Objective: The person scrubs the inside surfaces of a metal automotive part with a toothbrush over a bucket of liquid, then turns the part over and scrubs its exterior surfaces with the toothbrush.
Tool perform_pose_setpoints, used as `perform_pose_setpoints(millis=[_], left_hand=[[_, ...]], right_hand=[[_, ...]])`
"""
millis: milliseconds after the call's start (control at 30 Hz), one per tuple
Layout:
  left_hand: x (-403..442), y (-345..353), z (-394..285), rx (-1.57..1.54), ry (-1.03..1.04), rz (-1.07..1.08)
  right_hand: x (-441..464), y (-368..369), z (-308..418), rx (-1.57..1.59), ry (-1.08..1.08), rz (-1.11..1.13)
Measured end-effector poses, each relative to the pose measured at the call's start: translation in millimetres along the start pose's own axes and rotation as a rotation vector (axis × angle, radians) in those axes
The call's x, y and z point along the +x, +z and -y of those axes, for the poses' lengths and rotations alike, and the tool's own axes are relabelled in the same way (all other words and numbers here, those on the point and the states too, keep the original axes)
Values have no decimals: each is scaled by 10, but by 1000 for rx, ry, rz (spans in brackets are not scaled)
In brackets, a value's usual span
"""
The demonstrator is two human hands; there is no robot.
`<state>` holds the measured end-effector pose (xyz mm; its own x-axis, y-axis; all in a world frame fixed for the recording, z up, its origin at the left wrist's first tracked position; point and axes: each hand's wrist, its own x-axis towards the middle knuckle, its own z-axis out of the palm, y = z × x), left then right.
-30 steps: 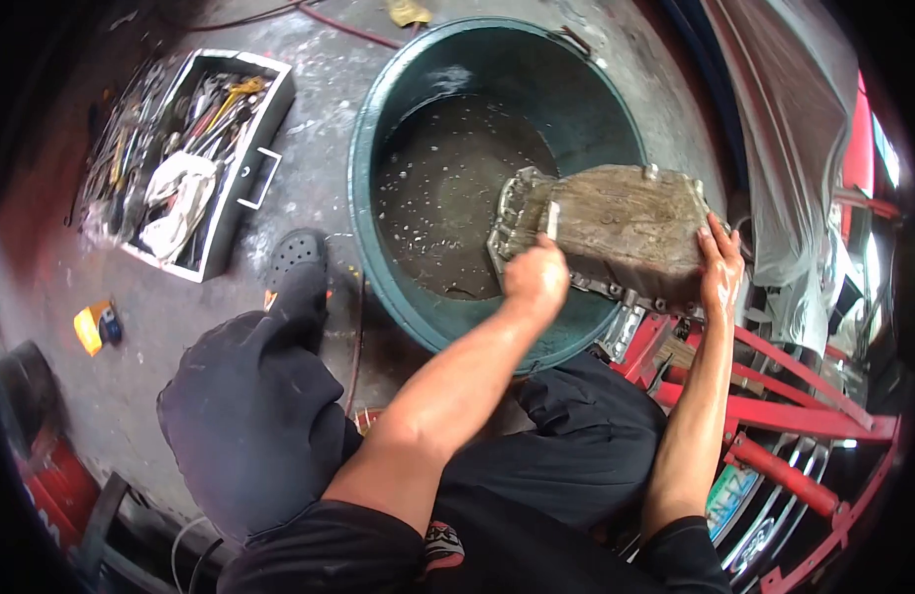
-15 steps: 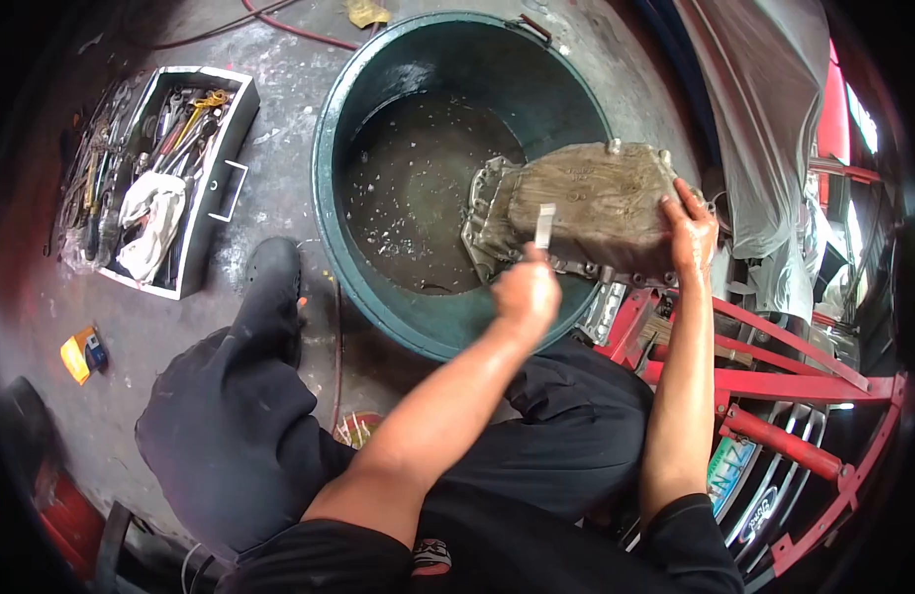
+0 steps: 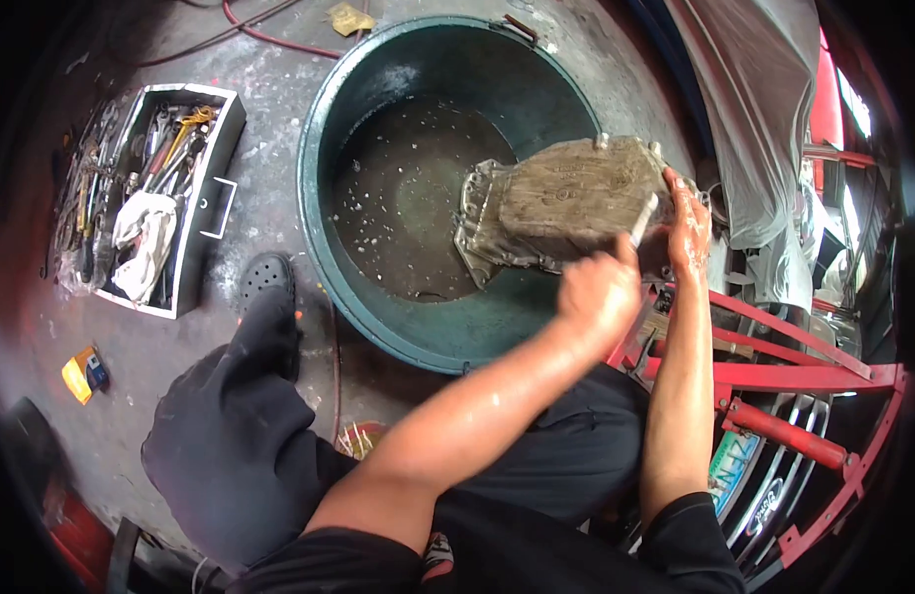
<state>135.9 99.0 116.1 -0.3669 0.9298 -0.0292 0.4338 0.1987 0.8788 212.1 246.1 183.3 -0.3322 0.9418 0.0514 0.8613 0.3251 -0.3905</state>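
A grimy metal oil pan [image 3: 576, 188] is tilted over the right side of a large green tub [image 3: 314, 233], its flanged end above the murky water. My right hand [image 3: 688, 233] grips the pan's right end, fingers bent over the edge. In my left hand [image 3: 598, 292], closed in a fist, is a small flat tool [image 3: 646, 218] with a pale tip, against the pan's face near my right hand. Motion blurs the tool, so I cannot tell a brush from a scraper.
An open drawer [image 3: 210, 188] of hand tools with a white rag [image 3: 144, 243] lies at left. Red hoses [image 3: 279, 35] run behind the tub. A red metal frame [image 3: 794, 376] stands at right, below grey sheeting [image 3: 764, 129]. A yellow box [image 3: 84, 374] is on the floor.
My left hand has slid the pale tool rightward along the pan, from its middle toward my right hand. My right hand keeps its hold on the pan; the view has shifted slightly.
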Motion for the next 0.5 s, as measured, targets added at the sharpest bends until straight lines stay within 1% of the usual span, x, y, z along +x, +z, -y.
perform_pose_setpoints(millis=[33, 67, 133, 200, 233, 267, 333, 367, 433, 467, 500], left_hand=[[145, 54, 239, -124, -154, 87], [335, 152, 620, -239, -302, 158], [352, 82, 573, -96, -281, 181], [62, -100, 83, -84, -43, 144], [15, -10, 90, -68, 46, 105], [117, 12, 291, 5, 12, 86], [461, 105, 1069, 67, -285, 143], [577, 29, 1424, 131, -301, 174], [819, -193, 1928, 310, -316, 245], [979, -262, 2166, 419, -271, 129], [1210, -279, 2482, 503, -280, 26]], right_hand=[[-6, -22, -20, -46, -45, 12], [59, -1, -7, -79, -104, 18], [50, 61, 7, -15, -144, 5], [64, 60, 138, -21, -76, 0], [65, 34, 177, -58, -79, 2], [67, 37, 108, -9, -146, -27], [25, 9, 24, -17, -139, -27], [-3, -4, 30, 22, -103, -7], [13, 15, -53, 60, -164, -1], [50, 5, -120, 85, -177, -5], [68, 19, -139, 141, -154, -16]])
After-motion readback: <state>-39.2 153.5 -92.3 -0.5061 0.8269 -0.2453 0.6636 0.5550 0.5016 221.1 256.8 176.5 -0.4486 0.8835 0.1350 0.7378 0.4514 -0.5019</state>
